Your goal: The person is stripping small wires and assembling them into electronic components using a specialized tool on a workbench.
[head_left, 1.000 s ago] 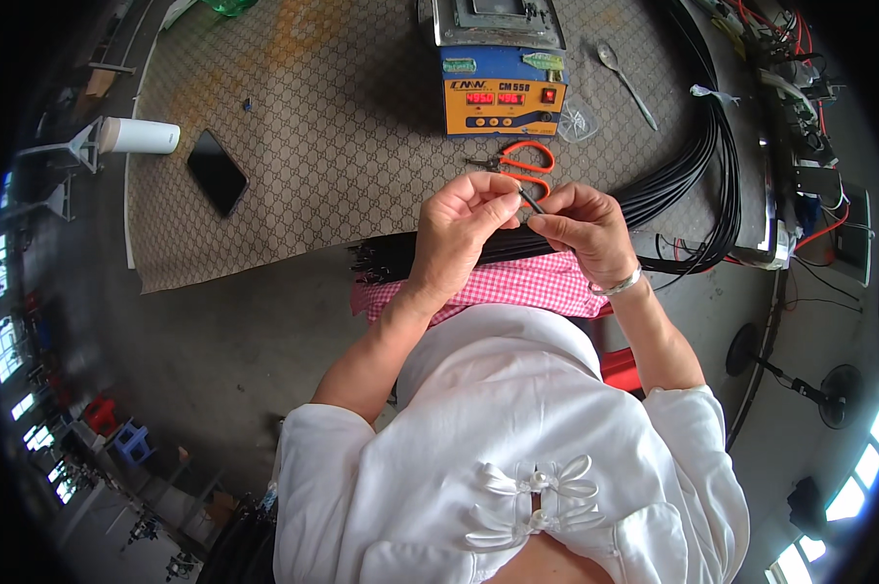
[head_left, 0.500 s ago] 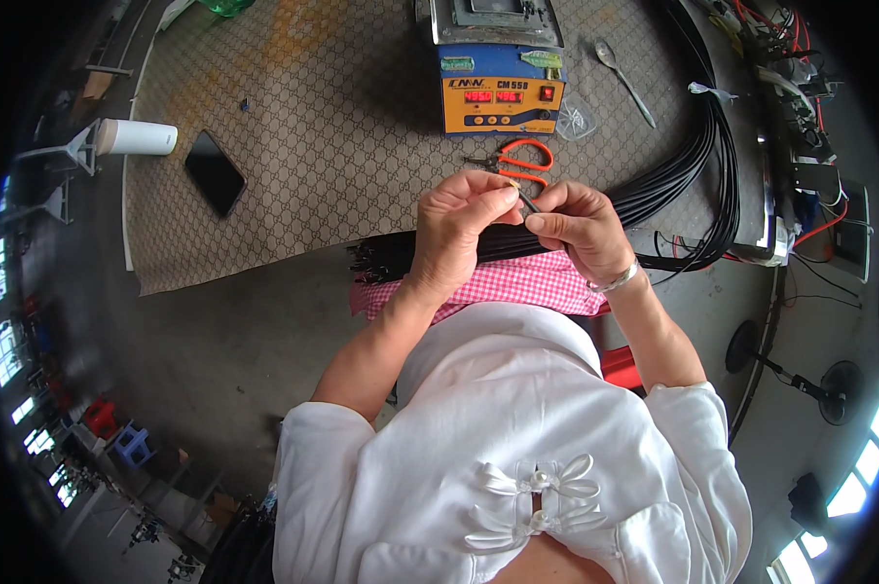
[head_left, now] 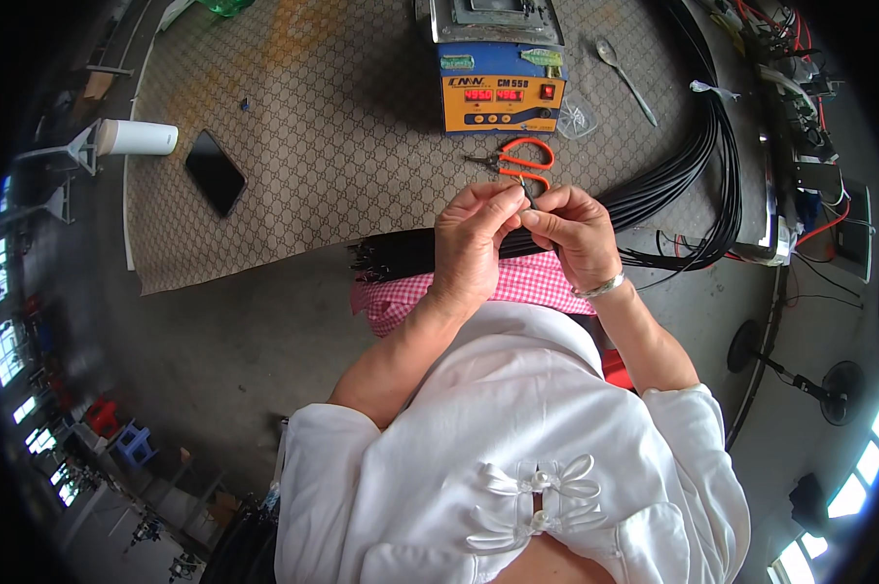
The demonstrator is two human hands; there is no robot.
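L hand (head_left: 471, 236) & R hand (head_left: 580, 232) are pinching one cable (head_left: 530, 201); bundle (head_left: 659, 190) is lying R of grip, outside fingers; qty done/left isn't showing.

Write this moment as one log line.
left hand: pinches black cable | right hand: pinches same cable | orange-handled scissors: on patterned table cover

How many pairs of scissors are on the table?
1: the orange-handled scissors, just in front of the blue-and-orange machine. Others might be hidden beneath the black cables.
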